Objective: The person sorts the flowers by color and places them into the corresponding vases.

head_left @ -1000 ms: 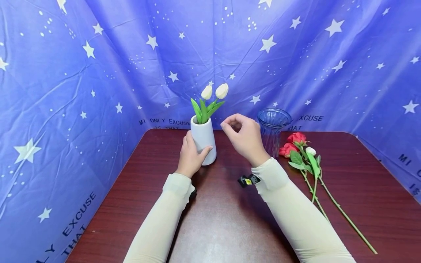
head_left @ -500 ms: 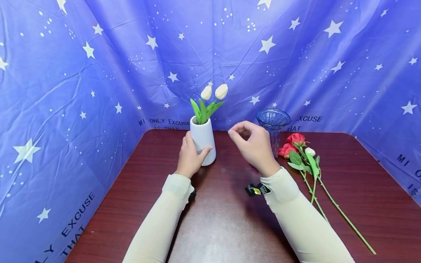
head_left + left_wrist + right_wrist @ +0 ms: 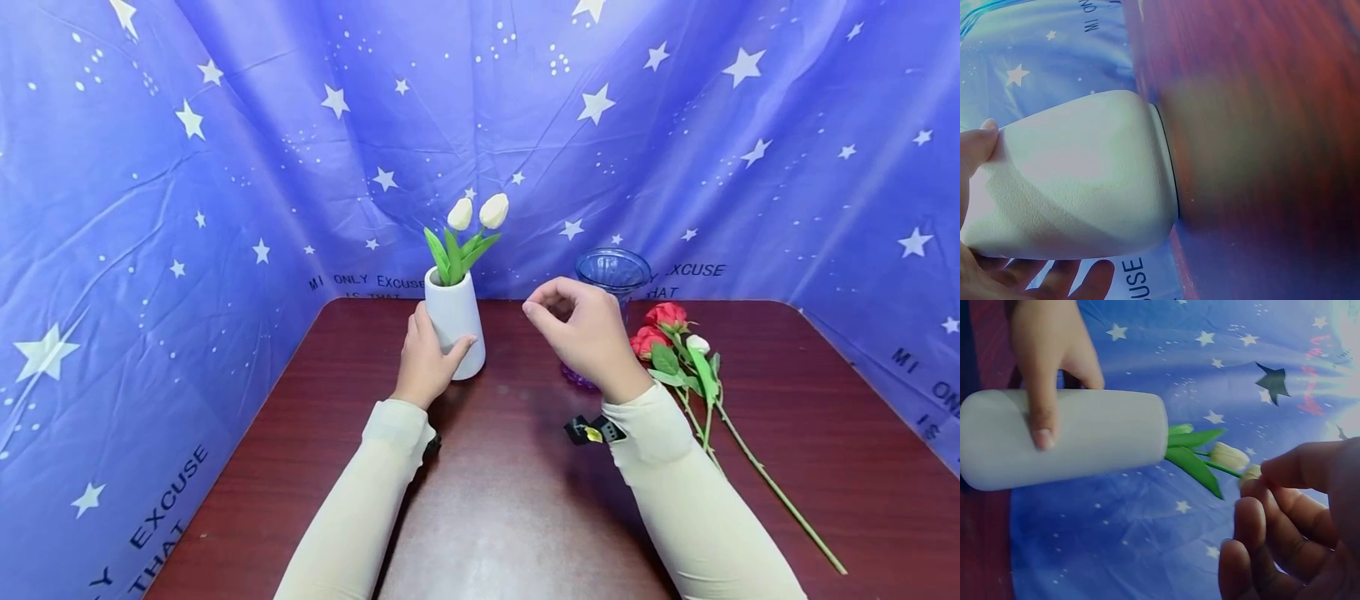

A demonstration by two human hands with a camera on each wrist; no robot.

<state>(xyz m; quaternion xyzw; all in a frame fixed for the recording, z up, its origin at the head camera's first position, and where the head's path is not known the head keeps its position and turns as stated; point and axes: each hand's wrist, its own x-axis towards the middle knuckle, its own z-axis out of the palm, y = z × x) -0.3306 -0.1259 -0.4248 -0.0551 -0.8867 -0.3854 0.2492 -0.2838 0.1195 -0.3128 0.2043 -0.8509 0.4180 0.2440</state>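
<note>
A white tapered vase [image 3: 459, 329] stands on the table, with two white tulips [image 3: 494, 212] and their green leaves rising from its mouth. My left hand [image 3: 426, 360] grips the vase low on its side, the thumb across the front. In the left wrist view, the vase's pale wall [image 3: 1079, 181] fills the middle and its base meets the table. To the right, my right hand [image 3: 587, 337] hovers with loosely curled fingers and nothing held. From the right wrist camera its fingertips overlap a tulip bloom [image 3: 1227, 455], but the head view shows them apart.
A blue glass vase [image 3: 611, 268] with a purple foot stands behind my right hand, partly hidden. Right of it lie red roses [image 3: 666, 317] and a white tulip [image 3: 697, 343], stems toward the table's front. A starry blue cloth [image 3: 450, 100] hangs around the brown table [image 3: 517, 500].
My right hand has drawn a little to the right, away from the white vase, and now covers more of the glass vase. My left hand keeps its hold. The head view has shifted slightly.
</note>
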